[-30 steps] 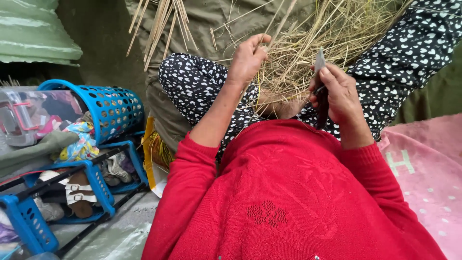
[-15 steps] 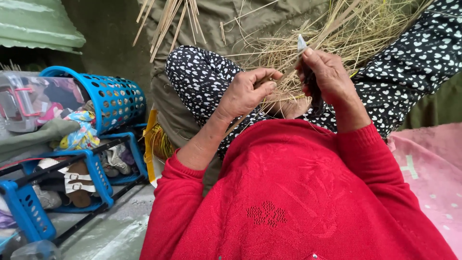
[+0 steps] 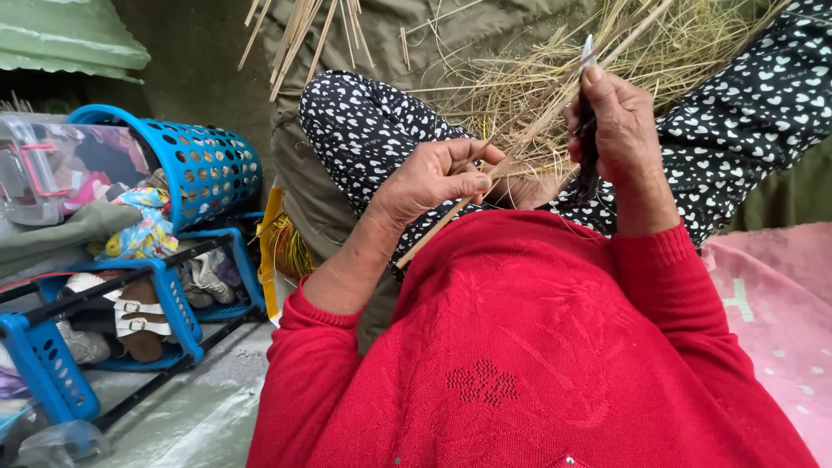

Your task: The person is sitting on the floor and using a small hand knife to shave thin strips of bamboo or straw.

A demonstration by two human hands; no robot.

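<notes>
Two hands work over the lap, each closed on its own thing. The left hand [image 3: 438, 178] has its fingers pinched around a thin bamboo strip [image 3: 485, 186], which runs on a slant from near the red sweater [image 3: 537, 347] up towards the right hand; gripping it low down seems to keep the free length steady. The right hand [image 3: 620, 130] is clenched around a dark-handled knife [image 3: 588, 104], the pale blade tip poking up above the thumb, edge set close to the strip (whether it actually touches the strip I cannot tell). Beneath both, a heap of dry straw-like shavings [image 3: 537, 87] lies between the knees in heart-patterned trousers [image 3: 364, 130]. More strips [image 3: 299, 30] lean at the top. Off to the left stand a blue basket [image 3: 204, 165] and a blue shoe rack [image 3: 113, 321].
</notes>
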